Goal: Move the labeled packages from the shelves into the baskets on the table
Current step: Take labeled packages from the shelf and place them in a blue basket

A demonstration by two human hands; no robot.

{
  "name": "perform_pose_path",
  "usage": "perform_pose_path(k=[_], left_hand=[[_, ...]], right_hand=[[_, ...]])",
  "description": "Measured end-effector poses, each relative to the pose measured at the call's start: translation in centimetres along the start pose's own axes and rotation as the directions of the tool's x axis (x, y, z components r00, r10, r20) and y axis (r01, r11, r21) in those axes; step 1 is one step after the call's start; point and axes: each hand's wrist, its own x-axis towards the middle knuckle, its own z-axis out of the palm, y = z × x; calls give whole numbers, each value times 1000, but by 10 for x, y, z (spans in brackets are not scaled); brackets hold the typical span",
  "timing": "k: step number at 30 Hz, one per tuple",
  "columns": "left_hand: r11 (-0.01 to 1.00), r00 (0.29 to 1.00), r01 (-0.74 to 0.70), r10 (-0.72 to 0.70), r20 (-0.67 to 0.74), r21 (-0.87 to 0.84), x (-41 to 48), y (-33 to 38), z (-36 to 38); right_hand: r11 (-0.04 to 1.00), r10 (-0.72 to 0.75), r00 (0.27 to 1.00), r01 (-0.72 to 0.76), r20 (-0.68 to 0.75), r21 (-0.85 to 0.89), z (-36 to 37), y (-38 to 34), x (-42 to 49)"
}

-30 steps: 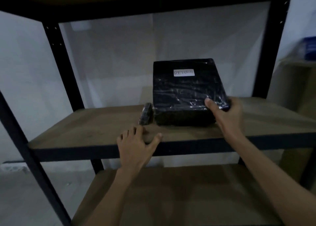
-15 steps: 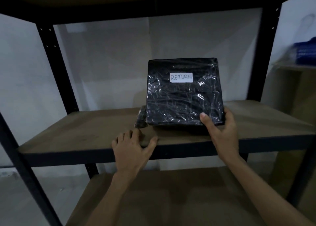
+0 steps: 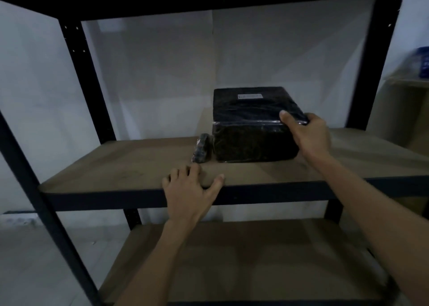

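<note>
Nearest, our left hand lies flat, fingers spread, on the front edge of the brown wooden middle shelf board, holding nothing. Just beyond sits a small black wrapped packet, beside the large black plastic-wrapped box package on that same board. Our right hand clamps its front right corner, thumb on top. Its white label is too blurred to read. We judge the pick-up in hand; the next move calls for lifting it clear, probably with left-hand support.
</note>
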Motion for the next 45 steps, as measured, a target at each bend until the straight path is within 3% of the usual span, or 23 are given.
perform_pose_path(k=[4, 6, 8, 10, 11, 13, 15, 19, 23, 26, 30, 33, 39, 45], left_hand=[[1000, 1000, -6, 6, 1, 7, 0, 0, 0], [1000, 1000, -6, 6, -1, 10, 0, 1, 0], [1000, 1000, -10, 11, -14, 9, 0, 2, 0], [1000, 1000, -16, 16, -16, 16, 0, 2, 0], [1000, 1000, -15, 15, -10, 24, 1, 1, 0], [999, 1000, -14, 14, 6, 40, 0, 1, 0], [999, 999, -33, 32, 20, 39, 0, 0, -2], [994, 981, -108, 110, 157, -22, 15, -18, -19], [997, 943, 41, -60, 327, 64, 42, -79, -41], [996, 906, 49, -78, 416, 81, 47, -98, -41], [995, 933, 32, -65, 353, 99, 45, -95, -37], [995, 949, 35, -64, 309, 98, 42, -92, -36], [994, 955, 40, -69, 290, 102, 42, -92, -35], [994, 955, 43, -71, 289, 100, 41, -93, -34]], right_hand=[[982, 51, 999, -48, 12, -185, 5, -1, 12], [948, -119, 991, 98, -53, -302, 8, -2, -3], [864, -418, 899, 349, -128, -363, 14, -5, -31], [766, -597, 799, 540, -74, -350, 26, -9, -61], [737, -619, 784, 595, 31, -320, 35, -8, -74], [738, -535, 795, 605, 287, -299, 56, -4, -96], [699, -446, 799, 592, 402, -400, 75, 2, -109], [677, -411, 828, 557, 381, -481, 81, 2, -109], [617, -455, 803, 596, 386, -513, 82, 5, -108], [644, -455, 808, 588, 374, -489, 84, 0, -108], [646, -453, 754, 645, 476, -408, 95, -23, -112], [590, -438, 719, 683, 540, -431, 117, -47, -115], [691, -163, 880, 425, 447, -585, 170, -79, -107], [700, -79, 888, 374, 454, -609, 179, -72, -94]])
